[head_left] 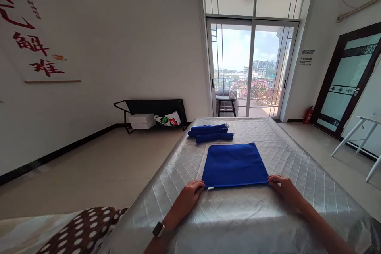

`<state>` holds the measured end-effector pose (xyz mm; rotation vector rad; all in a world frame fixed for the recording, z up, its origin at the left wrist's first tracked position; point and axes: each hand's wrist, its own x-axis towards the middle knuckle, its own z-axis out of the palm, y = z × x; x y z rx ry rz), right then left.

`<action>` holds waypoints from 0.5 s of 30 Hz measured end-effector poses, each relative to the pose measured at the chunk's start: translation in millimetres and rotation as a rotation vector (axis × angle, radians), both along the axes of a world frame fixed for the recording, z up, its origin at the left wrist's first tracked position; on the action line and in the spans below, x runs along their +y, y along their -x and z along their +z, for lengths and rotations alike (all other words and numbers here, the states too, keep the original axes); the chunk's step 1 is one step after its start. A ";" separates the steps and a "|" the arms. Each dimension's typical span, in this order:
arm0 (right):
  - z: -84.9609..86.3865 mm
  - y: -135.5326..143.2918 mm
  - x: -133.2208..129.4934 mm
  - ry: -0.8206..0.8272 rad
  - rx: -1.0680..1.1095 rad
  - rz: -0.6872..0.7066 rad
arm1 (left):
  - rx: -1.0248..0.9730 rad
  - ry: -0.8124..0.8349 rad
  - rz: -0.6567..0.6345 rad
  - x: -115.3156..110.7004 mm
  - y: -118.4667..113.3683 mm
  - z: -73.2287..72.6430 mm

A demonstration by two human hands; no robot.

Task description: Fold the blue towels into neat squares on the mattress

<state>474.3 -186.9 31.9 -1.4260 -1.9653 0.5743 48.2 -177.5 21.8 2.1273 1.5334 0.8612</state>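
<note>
A blue cloth (235,164) lies spread flat on the silver quilted mattress (285,162), with a small white tag at its near left corner. My left hand (190,195), below a wristwatch (158,229), pinches that near left corner. At the near right corner my right hand (281,187) grips the cloth's edge between thumb and fingers. Beyond the spread cloth, several rolled blue cloths (212,131) lie side by side toward the far left of the mattress.
A black bench (154,107) with white boxes (142,120) stands by the left wall. Brown polka-dot fabric (86,232) lies at lower left. Past the mattress is a sliding glass door (251,67). A white-legged table (364,135) and a fire extinguisher (308,115) stand right.
</note>
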 end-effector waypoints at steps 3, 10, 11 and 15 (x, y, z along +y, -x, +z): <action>-5.1 -4.6 -11.1 -0.052 -0.059 0.017 | 0.085 0.026 -0.017 -12.6 -0.4 4.4; 3.2 -11.2 -38.8 -0.116 -0.251 0.122 | 0.153 -0.029 -0.039 -35.8 3.0 -3.8; 3.7 -11.6 -42.1 -0.117 -0.270 0.133 | 0.156 -0.049 -0.048 -38.6 4.5 -7.8; 2.4 -12.1 -49.9 -0.101 -0.315 0.147 | 0.164 -0.119 -0.094 -48.2 12.2 -20.5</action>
